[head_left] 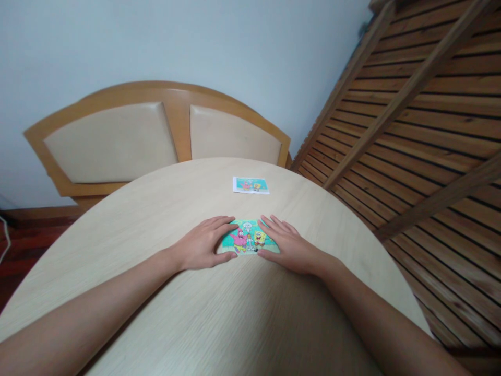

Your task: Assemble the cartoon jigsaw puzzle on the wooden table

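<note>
Flat on the table lies a small cartoon jigsaw puzzle (pixel 249 241), teal with a pink starfish, a pale figure in the middle and a yellow sponge character. Faint seam lines run across it. My left hand (pixel 205 242) rests around its left end, fingers stretched along the far edge and thumb at the near edge. Mirroring that, my right hand (pixel 290 243) lies over the right end with its fingers spread and thumb near the front edge. Both palms cover the puzzle's side edges. Farther back lies a white-bordered picture card (pixel 251 185) with matching artwork.
The round, light wood table (pixel 188 318) fills the foreground. Behind it stands a wooden bench back (pixel 183 122) with cream padded panels, against a pale wall (pixel 188 42). A slatted wooden panel (pixel 422 130) leans at the right. A white cable (pixel 5 237) shows at the far left.
</note>
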The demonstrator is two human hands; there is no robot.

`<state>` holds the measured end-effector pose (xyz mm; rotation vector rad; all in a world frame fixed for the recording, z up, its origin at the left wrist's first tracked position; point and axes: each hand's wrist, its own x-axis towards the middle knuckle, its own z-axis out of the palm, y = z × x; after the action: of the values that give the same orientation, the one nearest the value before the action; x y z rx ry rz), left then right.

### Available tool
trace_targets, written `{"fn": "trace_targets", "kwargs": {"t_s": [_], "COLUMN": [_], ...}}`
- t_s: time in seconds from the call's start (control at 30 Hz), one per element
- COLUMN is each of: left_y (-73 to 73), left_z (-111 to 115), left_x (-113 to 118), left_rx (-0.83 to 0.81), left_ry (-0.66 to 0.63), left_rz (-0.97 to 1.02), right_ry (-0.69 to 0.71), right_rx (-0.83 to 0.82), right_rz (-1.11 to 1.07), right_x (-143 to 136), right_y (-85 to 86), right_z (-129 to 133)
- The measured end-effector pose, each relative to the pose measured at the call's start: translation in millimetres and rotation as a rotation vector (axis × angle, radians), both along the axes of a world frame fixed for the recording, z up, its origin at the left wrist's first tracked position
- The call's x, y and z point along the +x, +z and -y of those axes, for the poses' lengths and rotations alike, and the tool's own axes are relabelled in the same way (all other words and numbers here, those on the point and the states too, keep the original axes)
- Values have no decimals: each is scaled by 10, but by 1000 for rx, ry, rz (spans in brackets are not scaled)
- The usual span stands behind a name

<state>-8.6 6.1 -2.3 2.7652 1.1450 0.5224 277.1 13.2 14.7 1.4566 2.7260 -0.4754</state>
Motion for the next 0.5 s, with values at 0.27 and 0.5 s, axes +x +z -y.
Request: {"fn": "trace_targets", "kwargs": {"t_s": [0.27, 0.5], "left_y": [-9, -24], "left_z": [-16, -22], "left_x": [0, -10], "left_rx": [26, 43], "left_ry": [-19, -40], "left_rz": [1, 2], "right_ry": [-6, -14], "right_rx": [1, -8], "right_rz": [-4, -1], "right_x": [15, 43], "right_y": [-1, 8], "right_z": [-6, -18]}}
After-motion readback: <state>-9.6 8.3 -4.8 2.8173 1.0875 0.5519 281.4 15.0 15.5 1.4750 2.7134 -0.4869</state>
